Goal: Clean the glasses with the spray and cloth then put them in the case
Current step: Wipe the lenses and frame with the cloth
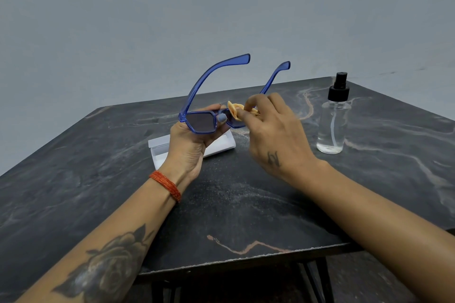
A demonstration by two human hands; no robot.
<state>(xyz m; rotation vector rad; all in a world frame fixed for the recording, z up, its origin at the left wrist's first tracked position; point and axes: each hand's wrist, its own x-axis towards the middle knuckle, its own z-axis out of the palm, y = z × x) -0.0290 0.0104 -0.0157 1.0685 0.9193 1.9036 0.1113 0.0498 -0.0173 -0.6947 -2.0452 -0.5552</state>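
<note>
My left hand (189,147) grips the blue plastic-framed glasses (204,120); my right hand (275,135) pinches the crumpled orange cloth (235,110) against one lens.

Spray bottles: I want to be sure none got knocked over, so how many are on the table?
1. The spray bottle stands upright on the table at the right, beyond the right hand. None other shows.

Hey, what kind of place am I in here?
Probably a plain indoor room with a small work table: a dark marble-patterned table against a bare grey wall, holding only a spray bottle and white case.
</note>
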